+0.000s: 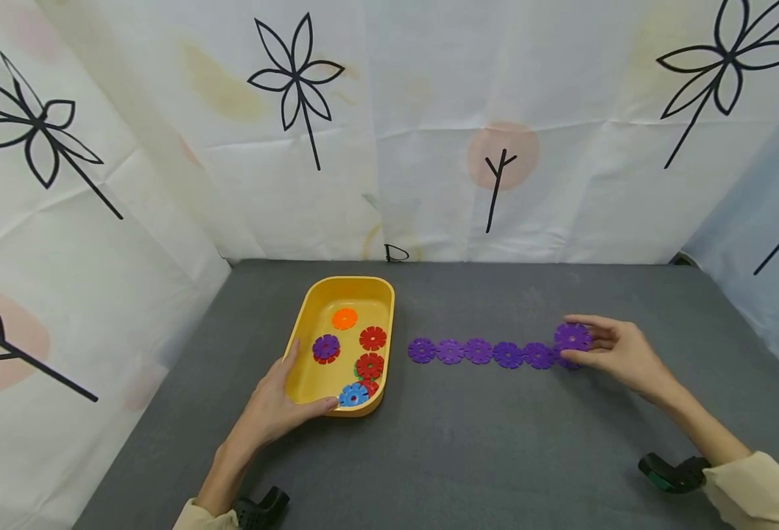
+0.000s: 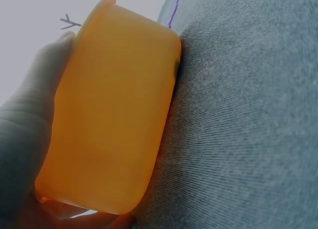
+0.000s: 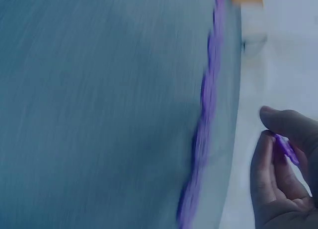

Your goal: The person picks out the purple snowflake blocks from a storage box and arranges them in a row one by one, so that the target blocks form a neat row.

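My right hand (image 1: 621, 353) pinches a purple flower-shaped disc (image 1: 573, 336) between thumb and fingers, above the right end of a row of purple discs (image 1: 478, 351). In the right wrist view the held disc (image 3: 287, 150) appears nearly edge-on, lifted off the table. Several discs make up the row, edge to edge, its right end partly covered by the held disc and fingers. At the near left corner of a yellow tray (image 1: 302, 324), my left hand (image 1: 273, 401) grips the rim. The left wrist view has the thumb and fingers around the tray's wall (image 2: 114, 105).
Inside the tray lie an orange disc (image 1: 344, 319), several red discs (image 1: 372, 338), a blue disc (image 1: 353, 395) and a purple disc (image 1: 326, 346) on a red one. Grey cloth covers the table (image 1: 469, 449). A patterned white curtain (image 1: 423, 177) closes off the back and sides.
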Available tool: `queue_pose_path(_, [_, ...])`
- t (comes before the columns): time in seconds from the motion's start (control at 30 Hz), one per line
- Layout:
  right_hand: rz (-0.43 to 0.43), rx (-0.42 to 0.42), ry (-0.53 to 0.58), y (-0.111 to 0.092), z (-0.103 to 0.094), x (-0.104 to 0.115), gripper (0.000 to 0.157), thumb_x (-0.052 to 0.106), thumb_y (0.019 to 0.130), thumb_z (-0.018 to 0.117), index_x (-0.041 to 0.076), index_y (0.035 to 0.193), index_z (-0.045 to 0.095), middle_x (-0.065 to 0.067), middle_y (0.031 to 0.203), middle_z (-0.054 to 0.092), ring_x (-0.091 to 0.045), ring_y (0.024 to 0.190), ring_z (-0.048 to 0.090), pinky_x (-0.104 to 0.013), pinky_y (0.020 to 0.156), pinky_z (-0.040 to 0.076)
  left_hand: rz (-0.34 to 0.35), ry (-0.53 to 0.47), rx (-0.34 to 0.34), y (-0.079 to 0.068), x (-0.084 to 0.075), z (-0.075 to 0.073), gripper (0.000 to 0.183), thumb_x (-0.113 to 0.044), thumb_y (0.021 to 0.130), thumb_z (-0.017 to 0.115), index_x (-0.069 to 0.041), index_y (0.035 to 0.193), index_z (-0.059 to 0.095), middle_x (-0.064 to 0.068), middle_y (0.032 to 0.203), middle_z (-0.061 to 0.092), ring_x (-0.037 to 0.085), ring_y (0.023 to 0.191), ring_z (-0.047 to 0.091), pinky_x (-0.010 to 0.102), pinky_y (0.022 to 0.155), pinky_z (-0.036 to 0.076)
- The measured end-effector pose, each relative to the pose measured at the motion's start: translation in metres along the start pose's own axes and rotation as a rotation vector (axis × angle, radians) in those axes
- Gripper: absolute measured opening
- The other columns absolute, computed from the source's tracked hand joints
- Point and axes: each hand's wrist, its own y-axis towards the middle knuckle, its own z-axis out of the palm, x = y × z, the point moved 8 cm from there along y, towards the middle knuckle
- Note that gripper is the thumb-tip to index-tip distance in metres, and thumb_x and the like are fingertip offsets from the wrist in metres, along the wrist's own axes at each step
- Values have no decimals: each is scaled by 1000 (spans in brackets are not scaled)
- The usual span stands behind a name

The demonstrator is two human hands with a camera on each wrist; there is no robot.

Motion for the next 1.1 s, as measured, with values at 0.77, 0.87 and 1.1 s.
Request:
queue_pose_path(0.77, [392, 63, -298, -38, -84, -135, 78, 33, 90, 78, -16, 141, 44, -45, 108, 55, -42, 90, 58, -42, 66, 48, -14, -22, 11, 1, 2, 2, 128, -69, 72, 81, -24, 166, 8, 20, 159, 33, 34, 127, 49, 51, 106, 49])
queue_pose_path(0.87, [370, 77, -347, -34, -84, -129, 82, 37, 88, 80, -17, 139, 46, -53, 133, 40, -64, 111, 46, -61, 77, 47, -7, -18, 9, 0, 1, 2, 128, -68, 72, 81, -23, 166, 8, 19, 158, 35, 32, 124, 50, 48, 103, 50])
queue_pose_path(1.1, [299, 79, -430, -24, -83, -114, 79, 31, 80, 88, -20, 129, 53, -52, 125, 49, -60, 100, 62, -52, 69, 54, 0, -17, 7, 0, 0, 0, 127, -68, 72, 81, -24, 166, 7, 19, 159, 34, 31, 124, 50, 47, 103, 50])
